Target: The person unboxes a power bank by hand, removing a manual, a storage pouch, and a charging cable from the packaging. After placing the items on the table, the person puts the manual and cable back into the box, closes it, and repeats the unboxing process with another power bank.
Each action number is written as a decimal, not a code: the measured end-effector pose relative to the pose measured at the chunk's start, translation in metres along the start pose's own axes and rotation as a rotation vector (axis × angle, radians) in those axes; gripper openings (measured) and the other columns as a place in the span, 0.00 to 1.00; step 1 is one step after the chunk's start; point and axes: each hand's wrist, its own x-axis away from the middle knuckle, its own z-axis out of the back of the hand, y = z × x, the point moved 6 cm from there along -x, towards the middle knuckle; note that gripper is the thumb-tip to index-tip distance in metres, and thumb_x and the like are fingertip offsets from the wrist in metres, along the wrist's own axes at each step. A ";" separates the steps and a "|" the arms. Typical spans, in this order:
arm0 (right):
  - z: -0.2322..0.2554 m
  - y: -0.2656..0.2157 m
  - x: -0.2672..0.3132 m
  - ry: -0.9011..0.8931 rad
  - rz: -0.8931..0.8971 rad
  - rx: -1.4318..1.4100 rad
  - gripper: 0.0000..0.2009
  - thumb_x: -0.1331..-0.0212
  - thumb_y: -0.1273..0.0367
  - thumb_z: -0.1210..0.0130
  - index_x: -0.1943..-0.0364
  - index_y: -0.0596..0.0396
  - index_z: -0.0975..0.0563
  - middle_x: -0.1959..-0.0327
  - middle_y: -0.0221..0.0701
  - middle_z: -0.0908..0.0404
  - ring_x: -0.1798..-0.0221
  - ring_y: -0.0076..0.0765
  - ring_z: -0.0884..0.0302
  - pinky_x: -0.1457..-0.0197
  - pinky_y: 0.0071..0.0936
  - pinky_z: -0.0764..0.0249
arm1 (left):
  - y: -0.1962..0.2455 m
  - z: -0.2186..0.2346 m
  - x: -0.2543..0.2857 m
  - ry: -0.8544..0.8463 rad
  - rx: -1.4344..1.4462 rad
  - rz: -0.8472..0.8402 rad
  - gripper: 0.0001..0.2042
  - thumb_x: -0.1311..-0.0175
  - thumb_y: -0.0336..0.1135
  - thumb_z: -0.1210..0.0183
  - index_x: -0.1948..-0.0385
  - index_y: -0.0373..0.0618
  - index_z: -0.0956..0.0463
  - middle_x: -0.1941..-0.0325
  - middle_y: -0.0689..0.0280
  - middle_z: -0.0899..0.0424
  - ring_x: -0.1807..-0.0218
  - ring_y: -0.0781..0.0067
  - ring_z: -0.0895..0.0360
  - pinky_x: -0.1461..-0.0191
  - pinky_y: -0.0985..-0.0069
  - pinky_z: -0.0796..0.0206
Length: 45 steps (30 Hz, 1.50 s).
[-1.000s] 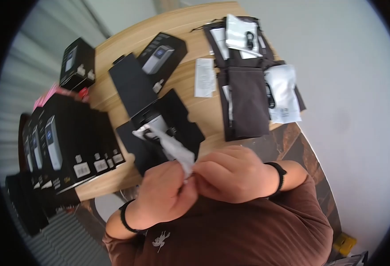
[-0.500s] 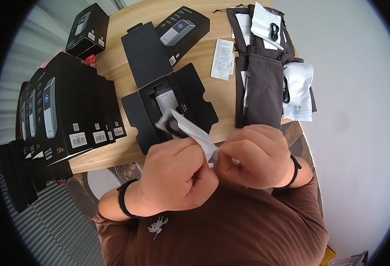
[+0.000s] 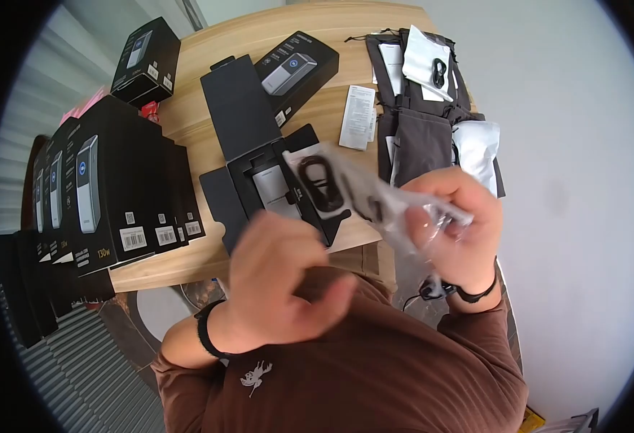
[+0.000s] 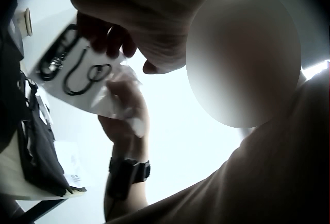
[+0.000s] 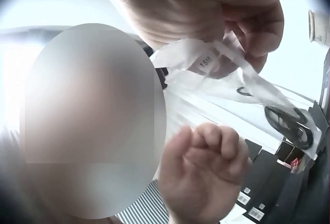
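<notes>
My right hand (image 3: 461,224) pinches the gathered end of a clear-and-white plastic bag (image 3: 360,184). A coiled black cable (image 3: 320,186) shows through it, and in the left wrist view a thinner looped cord (image 4: 98,73) lies beside the coil. My left hand (image 3: 277,285) is apart from the bag, its fingers loosely curled and its palm bare in the right wrist view. Below the bag stands an opened black box (image 3: 241,108), its flaps spread. A silver-grey device (image 3: 270,187) sits inside, partly covered by the left hand in the head view.
Several black product boxes (image 3: 126,195) stand in a row at the left, and others (image 3: 295,76) lie farther back. Dark drawstring pouches (image 3: 421,141) with white packets (image 3: 478,148) lie at the right. A printed leaflet (image 3: 358,115) is on the wooden table (image 3: 187,101).
Both hands were together at the bag's end. The left hand has come away from it. The right hand has moved right with the bag, whose cable side is now turned up.
</notes>
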 end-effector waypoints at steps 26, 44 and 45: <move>0.002 0.012 -0.015 0.018 0.604 0.345 0.12 0.51 0.82 0.24 0.70 0.53 0.17 0.74 0.27 0.16 0.78 0.29 0.40 0.72 0.26 0.39 | -0.057 -0.010 0.014 0.071 0.666 0.687 0.03 0.29 0.22 0.36 0.58 0.38 0.18 0.64 0.74 0.16 0.64 0.87 0.23 0.59 0.81 0.30; -0.016 0.044 -0.013 -0.591 -0.008 -0.180 0.20 0.33 0.79 0.35 0.37 0.62 0.16 0.34 0.46 0.16 0.34 0.46 0.15 0.34 0.34 0.20 | -0.066 -0.017 0.025 0.055 0.736 0.713 0.03 0.25 0.23 0.39 0.55 0.39 0.19 0.61 0.75 0.17 0.61 0.87 0.25 0.57 0.81 0.30; -0.016 0.043 -0.013 -0.584 0.029 -0.151 0.20 0.33 0.80 0.36 0.37 0.62 0.17 0.33 0.46 0.17 0.33 0.46 0.16 0.32 0.35 0.22 | -0.066 -0.017 0.026 0.051 0.753 0.730 0.04 0.25 0.24 0.39 0.54 0.39 0.19 0.60 0.75 0.16 0.60 0.87 0.24 0.56 0.81 0.30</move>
